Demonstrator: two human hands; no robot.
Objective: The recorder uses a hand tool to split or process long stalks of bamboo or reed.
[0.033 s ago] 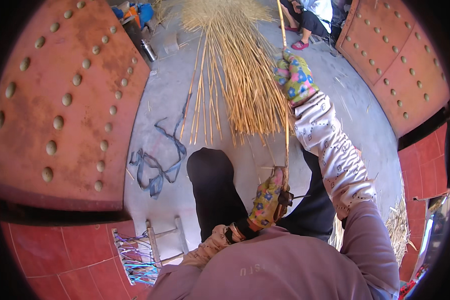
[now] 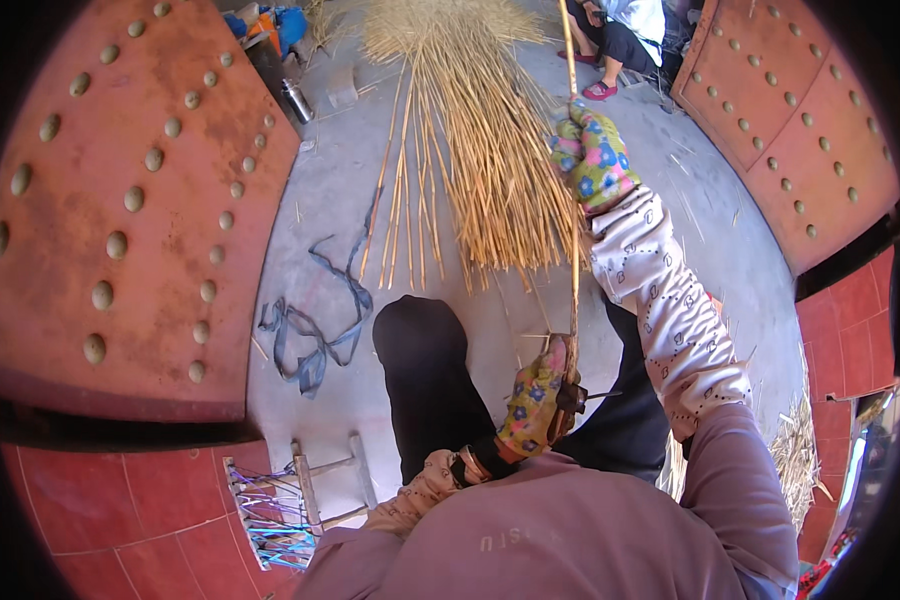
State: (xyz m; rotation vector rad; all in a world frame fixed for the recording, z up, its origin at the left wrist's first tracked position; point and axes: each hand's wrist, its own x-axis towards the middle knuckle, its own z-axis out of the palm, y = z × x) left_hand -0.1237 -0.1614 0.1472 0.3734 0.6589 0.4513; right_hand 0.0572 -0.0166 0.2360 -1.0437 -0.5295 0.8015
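Note:
My right hand (image 2: 596,160), in a green flowered glove, is closed round a long tan reed stalk (image 2: 574,255). The stalk runs past it toward the far edge, its near end coming down to my left hand (image 2: 532,405). That hand, also in a flowered glove, is closed on a brown wooden-looking tool (image 2: 570,397) with a thin dark prong sticking out to the right. The stalk's end meets the tool; the exact contact is hidden. A large fanned heap of reed stalks (image 2: 500,190) lies on the floor just left of my right hand.
Blue-grey strapping (image 2: 315,365) lies loose at left. A small wooden-framed stool (image 2: 305,490) with coloured cords is at lower left. Studded orange door panels (image 2: 160,240) flank both sides. A metal flask (image 2: 296,102) stands by the left one. Another person (image 2: 620,40) sits at the far right.
My right hand and the upper part of the stalk have shifted very slightly to the right. My left hand holds its place on the tool.

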